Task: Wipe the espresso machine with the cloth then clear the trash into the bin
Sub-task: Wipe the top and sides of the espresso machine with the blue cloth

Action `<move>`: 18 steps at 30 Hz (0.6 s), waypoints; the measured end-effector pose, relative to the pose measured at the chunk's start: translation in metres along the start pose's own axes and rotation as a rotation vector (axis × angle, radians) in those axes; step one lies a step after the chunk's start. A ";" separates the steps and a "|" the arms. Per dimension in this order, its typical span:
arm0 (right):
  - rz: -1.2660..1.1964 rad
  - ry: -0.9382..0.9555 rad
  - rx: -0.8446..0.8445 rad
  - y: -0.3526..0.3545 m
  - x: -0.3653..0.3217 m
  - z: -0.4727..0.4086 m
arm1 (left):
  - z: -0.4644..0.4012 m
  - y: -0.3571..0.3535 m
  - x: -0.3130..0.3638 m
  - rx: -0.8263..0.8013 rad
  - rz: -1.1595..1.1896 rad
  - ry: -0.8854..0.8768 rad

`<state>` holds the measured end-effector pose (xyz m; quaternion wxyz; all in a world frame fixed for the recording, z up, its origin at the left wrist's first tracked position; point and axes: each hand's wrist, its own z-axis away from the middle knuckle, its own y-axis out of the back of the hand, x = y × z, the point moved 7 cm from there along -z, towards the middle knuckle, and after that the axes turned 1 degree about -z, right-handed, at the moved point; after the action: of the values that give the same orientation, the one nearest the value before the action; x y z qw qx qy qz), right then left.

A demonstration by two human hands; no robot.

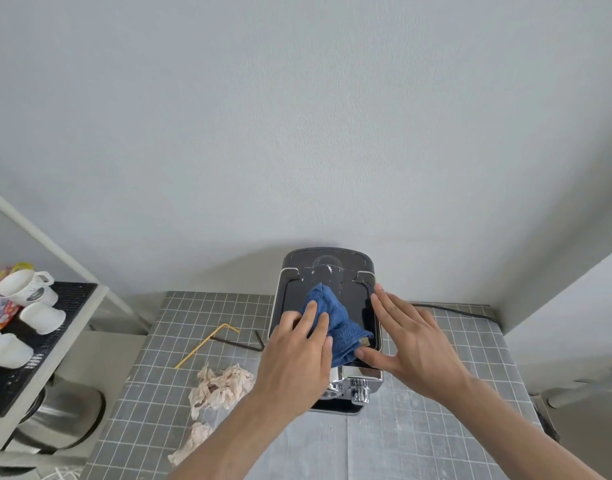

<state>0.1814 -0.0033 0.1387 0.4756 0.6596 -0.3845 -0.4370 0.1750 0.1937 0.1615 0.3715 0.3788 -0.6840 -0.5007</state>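
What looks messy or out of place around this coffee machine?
Crumpled paper napkins lie loose on the gridded table left of the espresso machine, with a bent yellow straw and a dark straw beside them. White specks dot the machine's black top near the blue cloth.

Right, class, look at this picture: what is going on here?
A person is wiping the top of a black espresso machine. The left hand presses a blue cloth onto the lid with straight fingers, while the right hand lies flat on the machine's right edge. White specks show near the lid's back. On the gridded table, crumpled tissues and two straws lie to the left, not yet cleared.
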 end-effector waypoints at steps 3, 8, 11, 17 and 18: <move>-0.008 0.012 0.017 0.000 -0.002 0.000 | -0.029 -0.002 -0.001 0.008 0.001 -0.055; -0.005 0.011 0.024 0.001 -0.002 0.001 | -0.102 -0.028 -0.009 -0.121 -0.116 -0.068; 0.007 -0.002 0.013 0.002 -0.001 0.000 | -0.128 -0.028 -0.011 -0.168 -0.141 -0.121; 0.011 -0.026 -0.020 0.000 0.001 0.000 | -0.170 -0.021 -0.044 -0.240 0.076 -0.117; 0.011 -0.027 -0.023 0.000 0.001 0.000 | -0.171 -0.018 -0.047 -0.250 0.078 -0.129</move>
<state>0.1818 -0.0042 0.1384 0.4805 0.6459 -0.3895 -0.4474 0.3504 0.1630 0.1764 0.3903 0.2699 -0.6530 -0.5903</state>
